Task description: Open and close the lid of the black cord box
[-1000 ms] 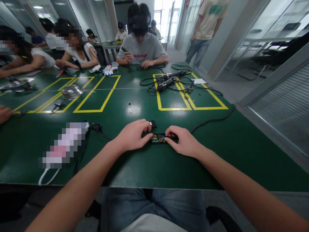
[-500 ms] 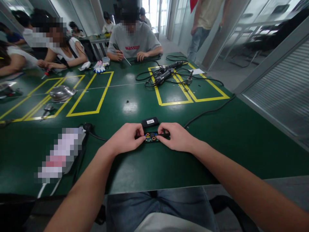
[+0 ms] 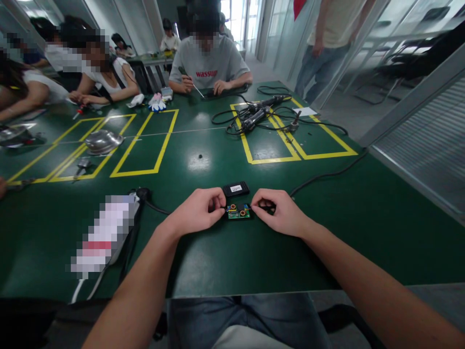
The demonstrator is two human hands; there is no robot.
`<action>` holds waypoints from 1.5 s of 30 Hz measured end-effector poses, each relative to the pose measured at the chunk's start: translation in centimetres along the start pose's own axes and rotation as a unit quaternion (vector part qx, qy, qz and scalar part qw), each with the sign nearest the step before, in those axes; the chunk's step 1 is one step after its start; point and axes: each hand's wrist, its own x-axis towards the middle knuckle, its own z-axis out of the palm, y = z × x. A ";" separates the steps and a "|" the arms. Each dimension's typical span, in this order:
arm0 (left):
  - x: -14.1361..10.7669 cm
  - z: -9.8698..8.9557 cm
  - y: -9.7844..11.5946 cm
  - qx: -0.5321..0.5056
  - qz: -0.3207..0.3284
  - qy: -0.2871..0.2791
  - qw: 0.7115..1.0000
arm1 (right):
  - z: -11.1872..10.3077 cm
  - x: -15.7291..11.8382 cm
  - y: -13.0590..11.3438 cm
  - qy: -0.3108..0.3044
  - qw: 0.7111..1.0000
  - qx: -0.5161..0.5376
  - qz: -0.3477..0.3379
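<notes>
Between my hands on the green table lies a small green circuit board with copper-wound coils and thin wires at its ends. At the board's left end, my left hand is closed, thumb and forefinger pinched on the wires there. My right hand pinches the thin wires at the right end, and a black cable runs back under its fingers. Just behind the board sits a black plastic cover with a white label, touched by neither hand. My fingers partly hide the wire ends.
A blurred-out white packet and a black plug lie left of my arm. Farther off are black corded tools, a metal bowl and gloves. Across the table a person holds a screwdriver.
The view has shifted, so everything sits farther right. My fingers have spread slightly apart, my right hand most, and more of the circuit board shows between them.
</notes>
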 end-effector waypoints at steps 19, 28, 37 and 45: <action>0.4 -0.5 -0.1 0.057 -0.010 -0.003 0.998 | -0.4 0.2 0.5 0.016 0.999 -0.040 -0.002; 0.4 -0.8 0.2 0.062 -0.008 0.010 0.998 | -0.5 0.4 1.2 0.030 0.999 -0.006 0.034; 0.5 -1.0 0.2 0.042 -0.008 0.022 0.999 | -0.8 0.3 0.6 0.026 0.999 -0.012 -0.016; 0.4 -1.2 0.0 0.025 -0.004 0.022 0.999 | -1.2 0.2 0.6 0.035 0.998 -0.035 -0.043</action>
